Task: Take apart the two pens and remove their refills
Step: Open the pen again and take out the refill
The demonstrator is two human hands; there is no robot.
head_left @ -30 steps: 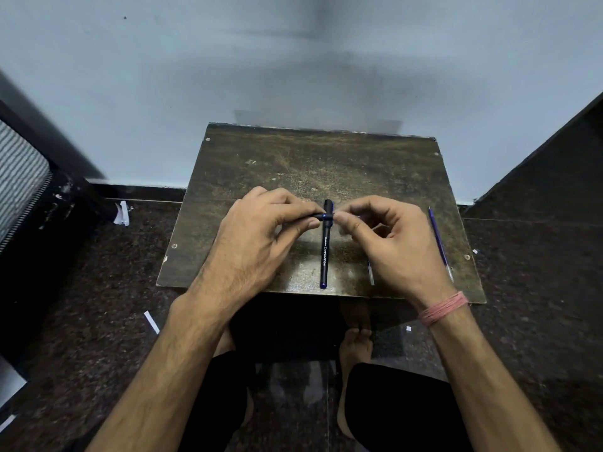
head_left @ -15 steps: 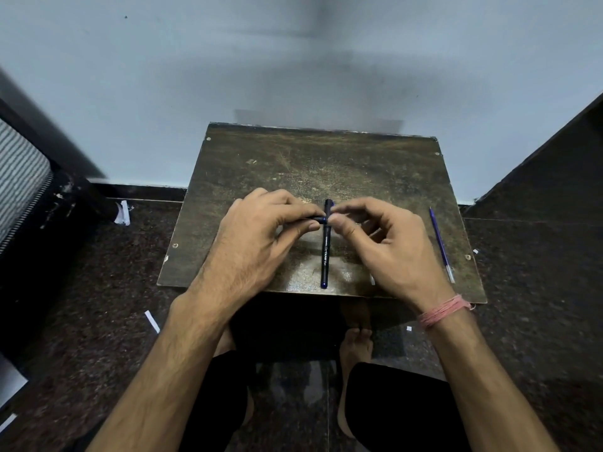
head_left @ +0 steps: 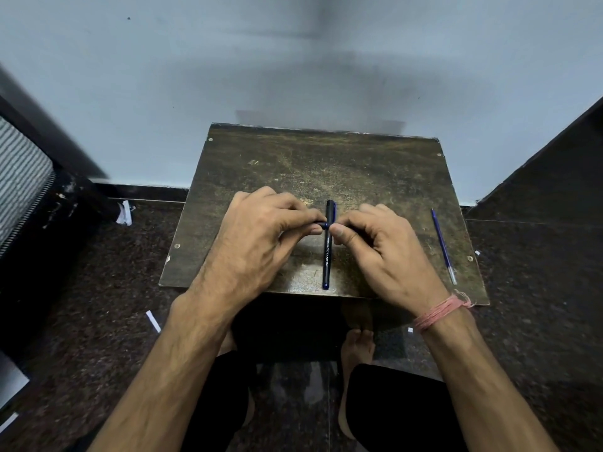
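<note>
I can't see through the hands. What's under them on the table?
Both hands, left hand and right hand, pinch a small dark pen part. Beneath lies a black pen on the table. Anything else below the palms is hidden.

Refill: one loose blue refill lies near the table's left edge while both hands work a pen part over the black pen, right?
Not quite. In the head view the blue refill lies near the table's right edge; both hands, left and right, do work over the black pen.

A pale blue wall point(head_left: 326, 60) fills the upper frame; dark speckled stone floor point(head_left: 81, 288) spreads below, littered with paper scraps point(head_left: 153, 321).
</note>
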